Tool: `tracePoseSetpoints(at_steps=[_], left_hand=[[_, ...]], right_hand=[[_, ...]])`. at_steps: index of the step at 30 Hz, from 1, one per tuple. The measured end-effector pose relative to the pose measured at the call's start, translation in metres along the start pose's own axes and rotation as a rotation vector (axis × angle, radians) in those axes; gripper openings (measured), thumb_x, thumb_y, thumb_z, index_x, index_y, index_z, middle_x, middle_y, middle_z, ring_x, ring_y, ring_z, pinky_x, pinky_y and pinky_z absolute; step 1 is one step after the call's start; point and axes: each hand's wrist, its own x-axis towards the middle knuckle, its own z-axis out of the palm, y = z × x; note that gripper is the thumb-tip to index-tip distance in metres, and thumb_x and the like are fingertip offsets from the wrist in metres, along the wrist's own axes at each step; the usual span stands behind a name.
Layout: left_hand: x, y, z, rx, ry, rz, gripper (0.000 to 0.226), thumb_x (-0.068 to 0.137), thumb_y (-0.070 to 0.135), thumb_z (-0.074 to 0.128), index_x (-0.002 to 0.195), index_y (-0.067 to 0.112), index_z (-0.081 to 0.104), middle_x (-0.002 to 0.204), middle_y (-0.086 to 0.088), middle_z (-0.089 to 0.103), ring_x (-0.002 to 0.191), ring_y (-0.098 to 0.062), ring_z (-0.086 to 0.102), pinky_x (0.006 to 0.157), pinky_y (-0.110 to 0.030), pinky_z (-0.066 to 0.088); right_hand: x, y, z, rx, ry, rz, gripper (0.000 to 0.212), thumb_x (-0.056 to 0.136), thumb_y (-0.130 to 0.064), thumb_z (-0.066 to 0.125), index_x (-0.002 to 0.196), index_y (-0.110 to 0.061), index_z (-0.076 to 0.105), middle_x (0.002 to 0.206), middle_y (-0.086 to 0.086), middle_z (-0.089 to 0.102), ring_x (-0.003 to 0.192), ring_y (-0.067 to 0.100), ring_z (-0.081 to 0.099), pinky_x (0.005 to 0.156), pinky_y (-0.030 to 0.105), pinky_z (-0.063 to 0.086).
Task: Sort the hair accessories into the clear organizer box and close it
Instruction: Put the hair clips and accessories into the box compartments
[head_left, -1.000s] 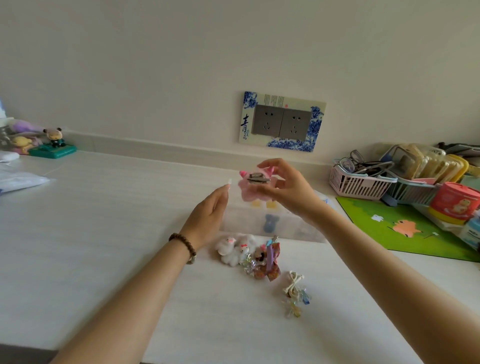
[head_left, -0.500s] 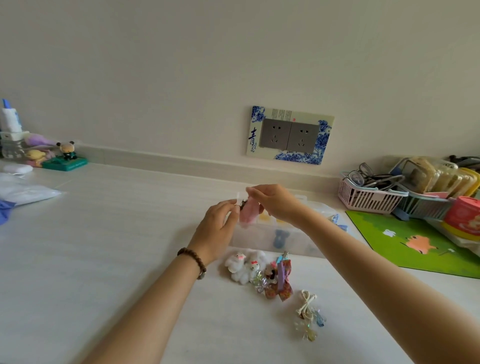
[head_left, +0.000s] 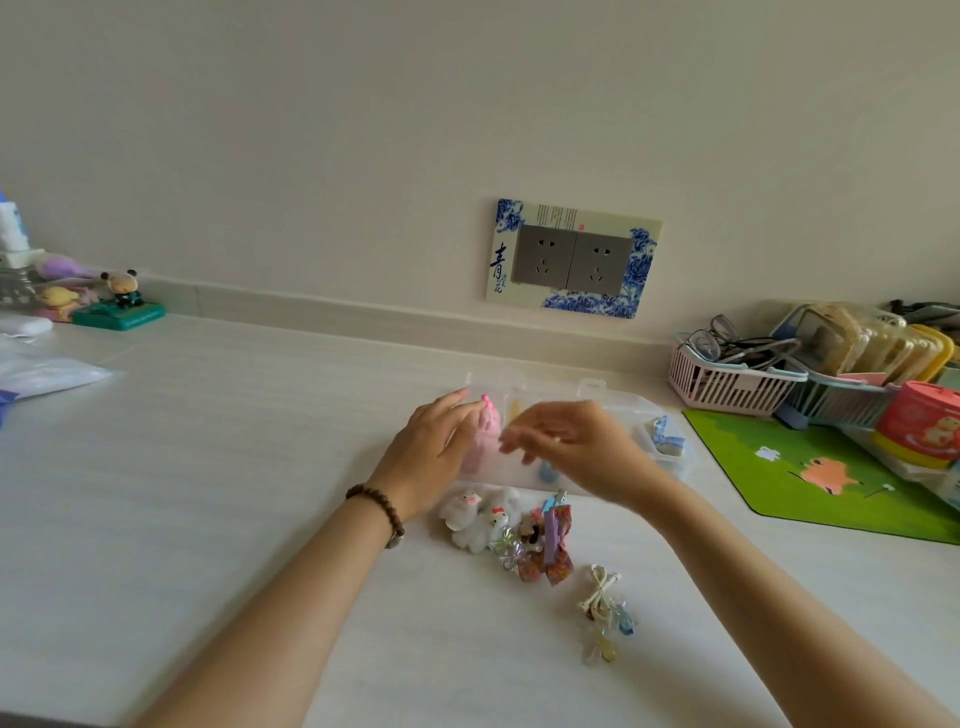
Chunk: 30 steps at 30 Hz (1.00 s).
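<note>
The clear organizer box (head_left: 613, 400) lies open on the white counter near the wall. A pink hair clip (head_left: 488, 434) stands in its left compartment. My left hand (head_left: 431, 447) rests against the clip at the box's left end; its thumb is hidden. My right hand (head_left: 576, 447) hovers over the box's middle, blurred, with fingers spread and nothing in them. A blue-and-white bow (head_left: 664, 440) sits in the right compartment. In front of the box lie white plush clips (head_left: 478, 517), a brown and purple bow (head_left: 553, 543) and a cream bow with clear clips (head_left: 602, 605).
A pink basket (head_left: 727, 387) of glasses, more containers and a red tub (head_left: 924, 426) crowd the right side by a green mat (head_left: 831, 483). Small figurines (head_left: 122, 301) and a plastic bag (head_left: 47, 371) sit far left. A wall socket (head_left: 571, 260) is behind the box.
My right hand brought the pink clip down into the box's left compartment and let go of it. My left hand moved in against the clip. The view tilted down.
</note>
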Motion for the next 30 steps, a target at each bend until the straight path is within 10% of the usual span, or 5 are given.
tracePoseSetpoints(at_steps=[10, 19, 24, 30], left_hand=[[0.001, -0.006, 0.006, -0.167, 0.007, -0.027, 0.036, 0.097, 0.036, 0.031, 0.13, 0.033, 0.046, 0.15, 0.01, 0.028, 0.135, -0.006, 0.027, 0.109, -0.026, 0.026], [0.001, -0.005, 0.007, -0.189, 0.033, -0.036, 0.036, 0.097, 0.033, 0.033, 0.13, 0.028, 0.047, 0.149, 0.009, 0.03, 0.134, -0.006, 0.029, 0.109, -0.028, 0.028], [0.002, -0.005, 0.007, -0.219, 0.048, -0.02, 0.036, 0.097, 0.029, 0.035, 0.13, 0.02, 0.048, 0.148, 0.003, 0.032, 0.133, -0.007, 0.03, 0.111, -0.03, 0.026], [0.003, -0.006, 0.008, -0.241, 0.063, -0.029, 0.033, 0.096, 0.024, 0.037, 0.127, 0.02, 0.05, 0.146, 0.004, 0.034, 0.128, -0.001, 0.031, 0.105, -0.02, 0.025]], right_hand=[[-0.023, 0.019, 0.033, -0.308, -0.066, 0.123, 0.057, 0.075, -0.046, 0.069, 0.124, -0.021, 0.055, 0.12, -0.005, 0.062, 0.104, 0.009, 0.058, 0.089, 0.02, 0.047], [-0.024, 0.016, 0.031, 0.214, -0.018, 0.146, 0.039, 0.07, -0.012, 0.079, 0.101, -0.017, 0.056, 0.085, -0.003, 0.056, 0.065, 0.005, 0.054, 0.068, 0.02, 0.05], [-0.02, 0.006, 0.011, 0.527, 0.11, 0.143, 0.031, 0.069, -0.006, 0.075, 0.094, -0.01, 0.058, 0.093, 0.015, 0.063, 0.082, 0.025, 0.064, 0.081, 0.039, 0.051], [0.023, 0.013, -0.024, 0.342, 0.398, 0.098, 0.015, 0.076, -0.014, 0.073, 0.085, -0.013, 0.061, 0.082, 0.004, 0.068, 0.066, 0.008, 0.066, 0.07, 0.021, 0.055]])
